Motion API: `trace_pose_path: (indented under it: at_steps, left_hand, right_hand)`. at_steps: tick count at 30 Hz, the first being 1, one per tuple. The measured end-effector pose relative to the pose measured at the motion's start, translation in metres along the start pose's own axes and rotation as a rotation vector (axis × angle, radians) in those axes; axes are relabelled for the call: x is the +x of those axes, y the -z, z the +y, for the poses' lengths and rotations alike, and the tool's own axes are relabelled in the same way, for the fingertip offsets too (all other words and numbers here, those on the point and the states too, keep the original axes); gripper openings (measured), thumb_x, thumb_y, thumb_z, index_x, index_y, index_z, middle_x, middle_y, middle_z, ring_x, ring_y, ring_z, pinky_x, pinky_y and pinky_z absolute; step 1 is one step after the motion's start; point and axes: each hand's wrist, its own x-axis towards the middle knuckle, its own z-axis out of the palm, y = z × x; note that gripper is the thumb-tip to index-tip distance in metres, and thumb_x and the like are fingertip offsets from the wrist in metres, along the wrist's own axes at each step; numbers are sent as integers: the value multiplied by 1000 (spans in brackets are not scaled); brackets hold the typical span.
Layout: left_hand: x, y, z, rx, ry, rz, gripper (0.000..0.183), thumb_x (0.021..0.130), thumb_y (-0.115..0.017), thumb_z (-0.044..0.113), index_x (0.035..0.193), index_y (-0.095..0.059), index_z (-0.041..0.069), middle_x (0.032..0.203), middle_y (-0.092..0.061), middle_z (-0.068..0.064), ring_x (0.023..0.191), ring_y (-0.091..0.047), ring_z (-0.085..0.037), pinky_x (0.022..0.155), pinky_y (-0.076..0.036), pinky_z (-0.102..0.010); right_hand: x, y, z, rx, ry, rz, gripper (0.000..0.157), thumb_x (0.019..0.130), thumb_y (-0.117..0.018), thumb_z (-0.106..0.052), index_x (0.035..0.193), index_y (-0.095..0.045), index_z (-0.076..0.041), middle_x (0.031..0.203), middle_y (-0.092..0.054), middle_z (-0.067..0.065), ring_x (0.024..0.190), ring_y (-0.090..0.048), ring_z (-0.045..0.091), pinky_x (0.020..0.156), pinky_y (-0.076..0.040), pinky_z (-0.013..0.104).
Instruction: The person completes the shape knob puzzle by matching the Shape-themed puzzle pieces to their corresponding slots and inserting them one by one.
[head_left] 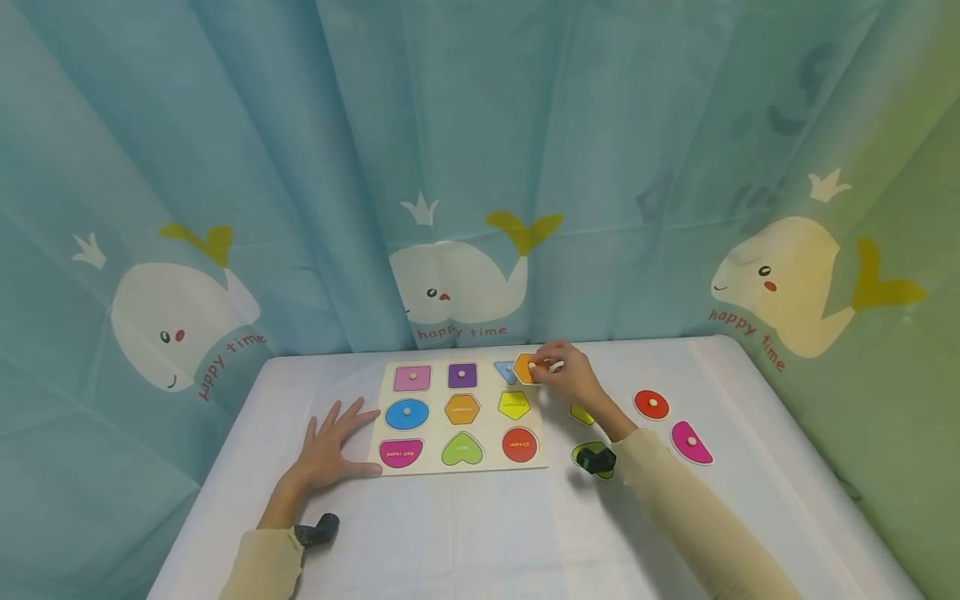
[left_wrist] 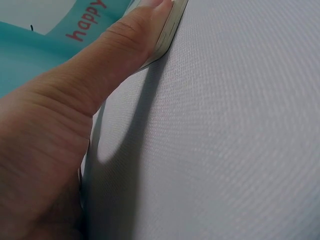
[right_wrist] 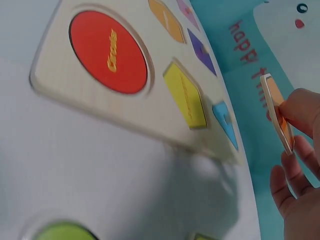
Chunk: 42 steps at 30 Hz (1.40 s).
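A shape puzzle board lies on the table. My left hand rests at its left side with fingers spread, and the thumb touches the board's edge in the left wrist view. With thumb and fingers my right hand pinches an orange hexagon piece, held up above the board's far right corner. Beneath it in the head view is a blue triangle piece, partly covered. The orange hexagon slot has no knob, like the yellow pentagon and red circle slots.
Knobbed pieces in pink, purple and blue sit in the board. Right of it lie a red circle, a magenta half round, and yellow and green pieces partly hidden by my right arm. A curtain hangs behind.
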Motion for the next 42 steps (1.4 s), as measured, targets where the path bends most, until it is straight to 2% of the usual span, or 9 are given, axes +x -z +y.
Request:
trace_pose_path:
  at_steps: [6, 13, 16, 27, 33, 42]
  left_hand:
    - [0, 1, 2, -1, -1, -2, 97, 70, -89, 52, 151, -51, 16, 165, -30, -22, 151, -8, -54, 113, 6, -79]
    - [-1, 4, 5, -7, 5, -8, 98, 69, -90, 52, 151, -51, 14, 164, -29, -23, 151, -7, -55, 113, 7, -79]
    - [-1, 3, 4, -3, 10, -9, 98, 69, -89, 52, 151, -51, 15, 165, -29, -23, 151, -7, -55, 113, 7, -78]
    - [1, 3, 2, -4, 7, -11, 97, 69, -90, 52, 151, -51, 16, 165, -29, -22, 152, -6, -54, 114, 8, -77]
    - [1, 3, 1, 5, 12, -16, 97, 70, -90, 52, 151, -51, 17, 165, -29, -21, 152, -6, -53, 114, 7, -77]
    - [1, 3, 2, 3, 14, -17, 97, 70, -90, 51, 151, -51, 17, 165, -29, -22, 152, -6, -54, 114, 7, -78]
  right_hand:
    - [2, -17, -5, 11, 42, -8, 10, 89, -79, -12, 96, -79, -6, 120, -63, 12, 105, -62, 30, 87, -59, 40]
    - [3, -38, -15, 23, -9, -53, 9, 89, -80, -17, 96, -79, -11, 121, -62, 6, 105, -61, 26, 89, -59, 37]
    - [3, -47, -19, 32, -6, -66, 9, 89, -80, -17, 96, -80, -11, 120, -62, 6, 103, -60, 25, 88, -60, 36]
    - [1, -76, -25, 40, 69, -91, 7, 88, -80, -13, 94, -80, -9, 116, -64, 6, 103, -61, 24, 91, -58, 35]
    - [0, -91, -30, 31, 169, -97, 4, 86, -79, -7, 89, -78, -4, 108, -65, 9, 98, -63, 25, 91, -57, 39]
    - [-3, -107, -35, -26, 169, -106, 5, 83, -81, -5, 88, -79, -6, 107, -67, 9, 100, -60, 23, 84, -54, 31]
